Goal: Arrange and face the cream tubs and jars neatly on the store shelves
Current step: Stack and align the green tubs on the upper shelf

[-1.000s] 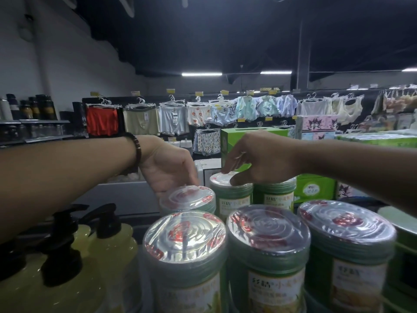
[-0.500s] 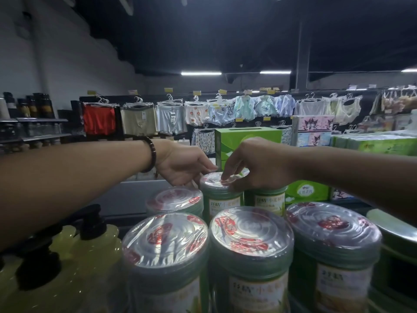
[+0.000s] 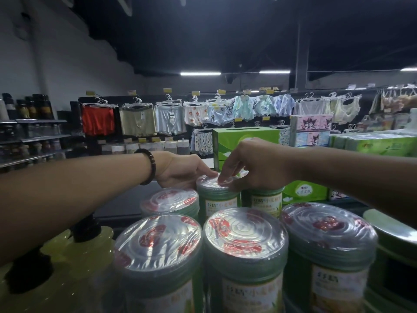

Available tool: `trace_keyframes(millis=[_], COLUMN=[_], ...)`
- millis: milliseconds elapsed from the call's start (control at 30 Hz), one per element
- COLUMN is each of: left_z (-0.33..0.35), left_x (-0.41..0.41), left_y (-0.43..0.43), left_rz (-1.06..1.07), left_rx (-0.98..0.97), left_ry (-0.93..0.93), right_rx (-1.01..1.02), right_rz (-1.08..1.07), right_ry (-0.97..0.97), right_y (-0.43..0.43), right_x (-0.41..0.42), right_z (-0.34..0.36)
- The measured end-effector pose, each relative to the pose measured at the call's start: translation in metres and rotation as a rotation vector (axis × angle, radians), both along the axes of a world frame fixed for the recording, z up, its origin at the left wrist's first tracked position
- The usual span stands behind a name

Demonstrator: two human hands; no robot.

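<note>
**While gripped at the lid from two sides: held tub (image 3: 217,195) in the back row**

Stands upright, green-walled, with clear film stretched over the lid. Clasped on the left side by the left hand (image 3: 180,170), fingers curled round the lid's rim. Pinched from the right by the right hand (image 3: 255,163), fingertips pressed on the lid top and thumb at the near edge. Dark bead bracelet (image 3: 150,166) on the left wrist.

Just right of the held tub, touching it: a second green tub (image 3: 266,201), lid hidden beneath the right palm. Just left of the held tub and sitting lower: a third tub (image 3: 170,201). In front of the held tub: a front row of tubs (image 3: 244,240), three close together, labels turned toward the camera. Well left of the held tub: yellow pump bottles (image 3: 74,256), partly under the left forearm. Behind the held tub: a green tissue box (image 3: 246,141), and farther back, underwear on hangers (image 3: 97,119).
</note>
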State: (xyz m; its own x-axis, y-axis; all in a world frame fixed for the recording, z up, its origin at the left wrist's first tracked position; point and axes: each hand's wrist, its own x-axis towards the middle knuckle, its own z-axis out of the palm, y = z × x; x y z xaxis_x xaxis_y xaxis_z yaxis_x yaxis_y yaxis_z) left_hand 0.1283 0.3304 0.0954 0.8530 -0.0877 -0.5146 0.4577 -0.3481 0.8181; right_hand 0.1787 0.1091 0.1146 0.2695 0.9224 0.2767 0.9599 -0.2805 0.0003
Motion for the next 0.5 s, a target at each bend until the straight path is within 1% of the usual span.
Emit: trace_keyframes(millis=[133,333,500], left_z=[0.000,-0.001,-0.002], left_x=[-0.001,0.001,0.002], left_y=[-0.001,0.006,0.011], left_rz=[0.002,-0.019,-0.057], left_rx=[0.025,-0.021,-0.023], left_ry=[-0.017,0.027,0.043], right_rx=[0.002,0.019,0.032], right_rz=[0.005,0.024,0.032], right_ry=[0.003,0.015,0.025], right_y=[0.000,-0.002,-0.003], right_x=[0.000,0.001,0.001], right_z=[0.001,-0.001,-0.002])
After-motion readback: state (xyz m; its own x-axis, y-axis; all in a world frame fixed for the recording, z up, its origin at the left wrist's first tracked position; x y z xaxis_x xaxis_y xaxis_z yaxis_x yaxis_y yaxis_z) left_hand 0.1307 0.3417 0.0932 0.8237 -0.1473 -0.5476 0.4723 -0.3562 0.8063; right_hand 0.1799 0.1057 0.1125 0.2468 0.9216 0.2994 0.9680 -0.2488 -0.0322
